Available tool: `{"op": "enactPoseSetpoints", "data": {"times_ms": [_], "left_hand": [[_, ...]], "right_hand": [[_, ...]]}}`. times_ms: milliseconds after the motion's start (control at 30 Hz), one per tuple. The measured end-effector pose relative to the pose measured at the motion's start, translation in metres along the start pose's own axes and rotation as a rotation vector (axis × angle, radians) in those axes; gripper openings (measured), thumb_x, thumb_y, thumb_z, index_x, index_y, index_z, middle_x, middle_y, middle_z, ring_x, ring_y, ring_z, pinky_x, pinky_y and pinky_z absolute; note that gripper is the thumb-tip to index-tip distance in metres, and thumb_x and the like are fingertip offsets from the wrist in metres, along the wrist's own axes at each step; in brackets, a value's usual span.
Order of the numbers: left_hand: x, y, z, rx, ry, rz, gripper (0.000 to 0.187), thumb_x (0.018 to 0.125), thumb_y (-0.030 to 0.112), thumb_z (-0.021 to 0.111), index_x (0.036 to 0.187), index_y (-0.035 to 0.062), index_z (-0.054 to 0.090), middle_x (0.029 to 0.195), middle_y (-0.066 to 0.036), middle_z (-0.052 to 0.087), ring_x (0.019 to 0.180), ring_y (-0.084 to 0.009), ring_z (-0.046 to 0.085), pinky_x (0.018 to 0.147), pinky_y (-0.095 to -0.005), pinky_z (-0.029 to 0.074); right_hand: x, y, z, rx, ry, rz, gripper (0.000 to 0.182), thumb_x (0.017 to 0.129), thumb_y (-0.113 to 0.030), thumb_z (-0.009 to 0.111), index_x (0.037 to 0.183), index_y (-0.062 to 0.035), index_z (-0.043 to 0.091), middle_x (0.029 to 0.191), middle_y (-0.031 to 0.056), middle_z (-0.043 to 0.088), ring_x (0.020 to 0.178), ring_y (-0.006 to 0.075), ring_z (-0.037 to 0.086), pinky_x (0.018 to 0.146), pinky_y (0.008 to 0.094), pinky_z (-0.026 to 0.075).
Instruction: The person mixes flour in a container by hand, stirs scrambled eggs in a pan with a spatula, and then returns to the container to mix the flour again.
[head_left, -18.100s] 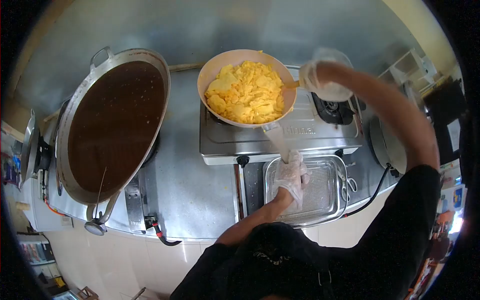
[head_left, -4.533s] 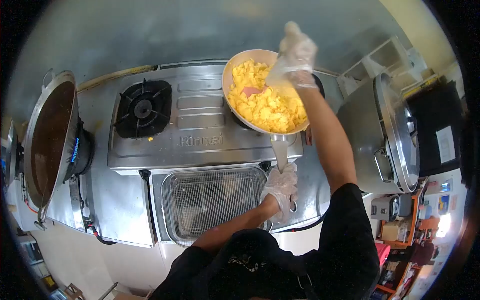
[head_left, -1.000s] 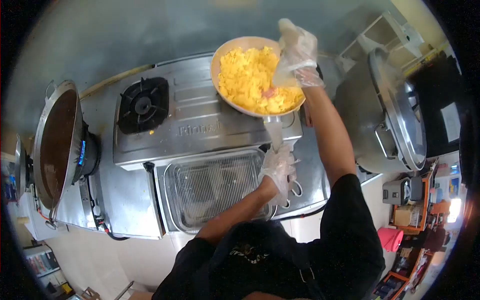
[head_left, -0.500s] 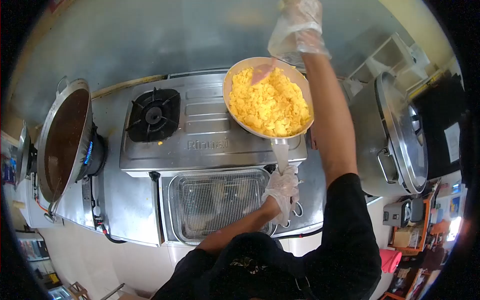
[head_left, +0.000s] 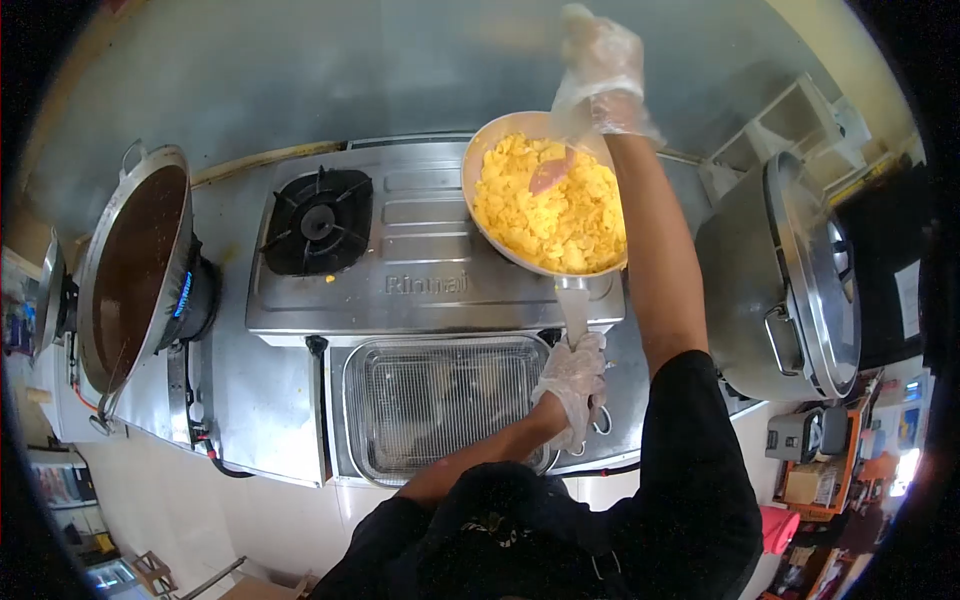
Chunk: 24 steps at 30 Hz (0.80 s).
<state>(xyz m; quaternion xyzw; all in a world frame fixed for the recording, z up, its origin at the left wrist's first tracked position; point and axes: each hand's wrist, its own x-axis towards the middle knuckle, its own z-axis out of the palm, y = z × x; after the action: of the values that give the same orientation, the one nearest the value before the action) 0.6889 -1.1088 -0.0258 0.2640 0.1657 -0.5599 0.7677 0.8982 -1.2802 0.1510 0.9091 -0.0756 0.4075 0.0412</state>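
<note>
We see the pan [head_left: 512,126] on the right part of the stove [head_left: 420,250], with its handle [head_left: 574,305] pointing to the near side. The left hand [head_left: 571,372] is wrapped around this handle; we think it is the proper place to hold, because the metal may be hot. The right hand [head_left: 605,65], blurred above the far side, seems closed around the spatula [head_left: 549,176], whose pink end touches the scrambled egg [head_left: 545,225]. We judge the full pan heavy towards its far end, the egg soft and easily broken, and the plastic gloves [head_left: 578,420] rather slippery.
</note>
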Motion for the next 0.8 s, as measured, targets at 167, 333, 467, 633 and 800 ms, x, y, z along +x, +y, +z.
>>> {"op": "enactPoseSetpoints", "data": {"times_ms": [167,333,467,633,800], "left_hand": [[0.004,-0.003,0.000,0.185,0.095,-0.012,0.016,0.089,0.033,0.046,0.086,0.0179,0.051,0.060,0.005,0.048,0.040,-0.0126,0.046,0.034,-0.0288,0.034],[0.000,-0.003,-0.001,0.183,0.058,-0.007,0.012,0.088,0.026,0.050,0.087,0.0142,0.052,0.056,0.005,0.044,0.037,-0.0119,0.042,0.033,-0.0278,0.032],[-0.003,0.002,0.006,0.151,0.036,0.023,0.010,0.088,0.023,0.052,0.085,0.0131,0.051,0.055,0.004,0.042,0.037,-0.0114,0.039,0.033,-0.0276,0.031],[-0.001,0.006,0.018,0.217,0.132,0.010,0.011,0.089,0.024,0.051,0.086,0.0134,0.050,0.055,0.004,0.042,0.037,-0.0113,0.038,0.033,-0.0274,0.030],[-0.005,0.002,0.014,0.208,0.130,0.031,0.011,0.090,0.025,0.050,0.089,0.0144,0.049,0.055,0.004,0.041,0.037,-0.0110,0.038,0.033,-0.0267,0.029]], "right_hand": [[-0.012,0.022,0.015,1.291,0.093,0.696,0.026,0.081,-0.029,0.058,0.086,-0.0044,0.062,0.068,0.0047,0.056,0.062,0.0153,0.051,0.059,0.0263,0.043],[-0.033,0.031,0.020,0.807,-0.020,0.618,0.013,0.084,-0.018,0.057,0.085,-0.0072,0.063,0.069,0.0037,0.057,0.065,0.0113,0.053,0.061,0.0276,0.044],[-0.005,0.095,-0.014,0.012,-0.054,0.175,0.009,0.081,-0.014,0.059,0.084,-0.0068,0.063,0.065,0.0030,0.057,0.054,0.0141,0.050,0.052,0.0332,0.044],[-0.045,0.074,-0.010,0.937,0.021,0.751,0.015,0.074,-0.013,0.060,0.088,-0.0059,0.061,0.068,0.0071,0.060,0.062,0.0209,0.058,0.058,0.0351,0.048],[-0.021,0.033,-0.083,0.789,0.083,0.679,0.021,0.079,-0.027,0.060,0.078,-0.0064,0.058,0.066,0.0022,0.049,0.061,0.0158,0.046,0.056,0.0316,0.040]]}}
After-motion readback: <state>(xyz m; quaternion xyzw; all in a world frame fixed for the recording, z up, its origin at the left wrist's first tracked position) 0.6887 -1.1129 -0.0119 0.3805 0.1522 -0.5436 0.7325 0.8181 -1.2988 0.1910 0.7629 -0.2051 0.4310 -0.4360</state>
